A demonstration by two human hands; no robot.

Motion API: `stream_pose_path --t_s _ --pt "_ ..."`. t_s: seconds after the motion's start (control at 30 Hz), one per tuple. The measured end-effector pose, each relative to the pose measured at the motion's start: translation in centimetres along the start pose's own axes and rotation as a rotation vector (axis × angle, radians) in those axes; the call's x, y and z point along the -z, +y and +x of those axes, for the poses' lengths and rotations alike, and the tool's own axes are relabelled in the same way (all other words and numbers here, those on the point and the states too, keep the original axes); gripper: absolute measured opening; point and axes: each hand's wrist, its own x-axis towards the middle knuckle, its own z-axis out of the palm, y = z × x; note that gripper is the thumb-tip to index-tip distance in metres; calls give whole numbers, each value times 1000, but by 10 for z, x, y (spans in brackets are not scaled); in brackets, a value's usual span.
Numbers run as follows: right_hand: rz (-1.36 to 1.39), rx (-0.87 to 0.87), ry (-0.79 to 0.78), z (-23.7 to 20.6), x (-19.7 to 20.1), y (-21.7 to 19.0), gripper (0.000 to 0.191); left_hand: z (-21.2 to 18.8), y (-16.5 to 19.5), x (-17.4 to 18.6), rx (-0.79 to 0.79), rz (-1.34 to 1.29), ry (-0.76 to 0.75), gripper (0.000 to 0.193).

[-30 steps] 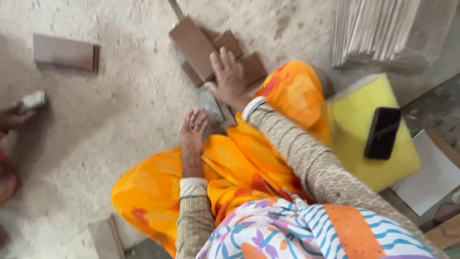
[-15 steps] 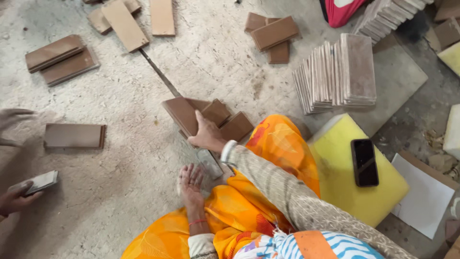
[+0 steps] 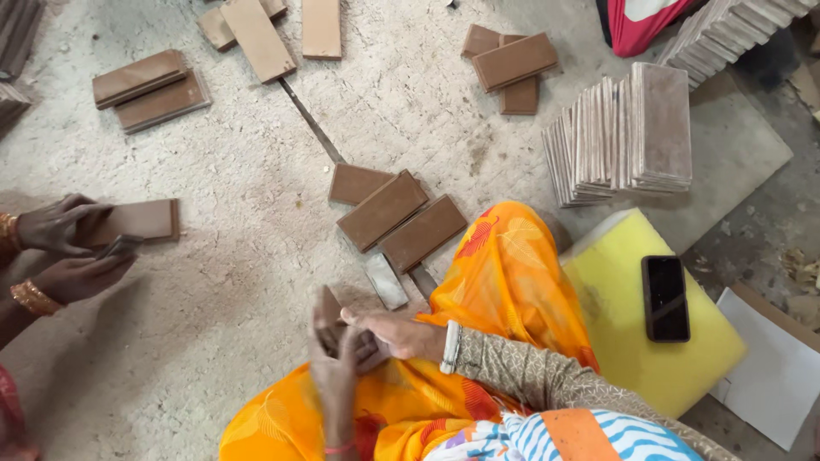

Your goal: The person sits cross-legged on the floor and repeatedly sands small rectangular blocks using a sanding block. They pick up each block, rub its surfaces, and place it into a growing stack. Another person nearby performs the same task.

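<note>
My left hand (image 3: pixel 336 376) and my right hand (image 3: pixel 400 335) meet over my lap and both grip a small brown tile (image 3: pixel 327 312), held on edge between them. Just beyond my hands a small grey block (image 3: pixel 386 282) lies on the floor. Farther out, three brown tiles (image 3: pixel 389 213) lie in a loose pile, within arm's reach. My legs are covered by orange cloth (image 3: pixel 504 265).
At the left another person's hands (image 3: pixel 64 252) hold a brown tile (image 3: pixel 137 219) on the floor. More tiles lie at the top (image 3: pixel 256 34) and top centre (image 3: pixel 514 61). A row of upright tiles (image 3: pixel 623 132) stands at the right. A phone (image 3: pixel 665 298) rests on a yellow foam pad (image 3: pixel 615 341).
My right hand has come back from the tile pile to my lap, and both hands now hold a tile. The other person's hands have closed on their tile.
</note>
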Motion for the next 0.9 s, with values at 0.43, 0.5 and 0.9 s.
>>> stream_pose_path --t_s 0.43,0.5,0.9 --pt "-2093 517 543 33 28 25 70 82 -81 100 271 -747 176 45" --pt "-2097 570 588 35 28 26 65 73 -77 94 159 -856 166 47" --pt "-1861 131 755 22 17 2 57 83 -81 83 94 -940 107 52"
